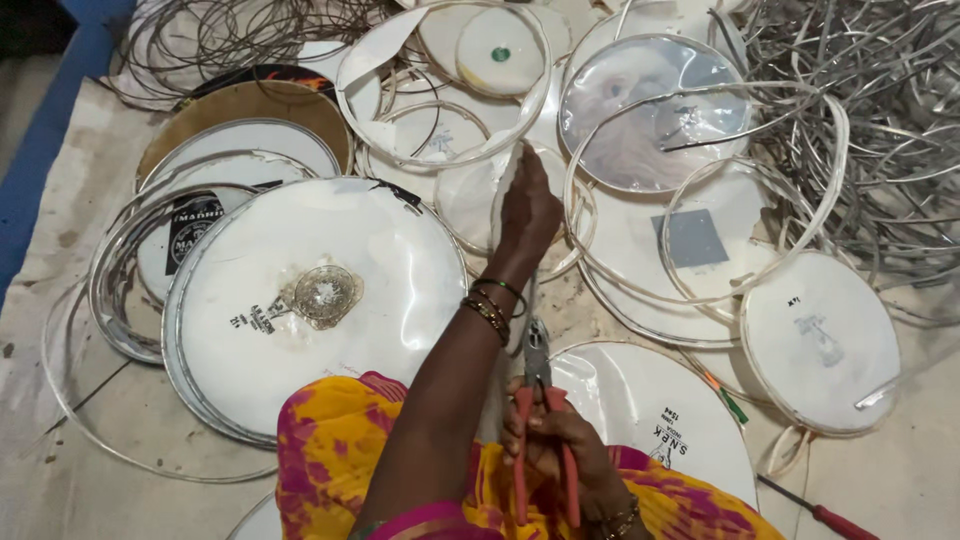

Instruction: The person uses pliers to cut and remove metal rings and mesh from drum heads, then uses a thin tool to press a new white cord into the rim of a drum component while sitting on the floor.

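Left hand reached forward, fingers closed in a pinch on a white strip hanging from a ring above the pile; bangles on that wrist. Right hand sat low near the lap, clenched round the red handles of pliers, jaws pointing up toward the left wrist; whether the jaws gripped anything could not be told. Big white drumhead lay left of the arm, another drumhead just beside the right hand. Screwdriver lay on the floor at lower right, well apart. Wire tangle filled the top right.
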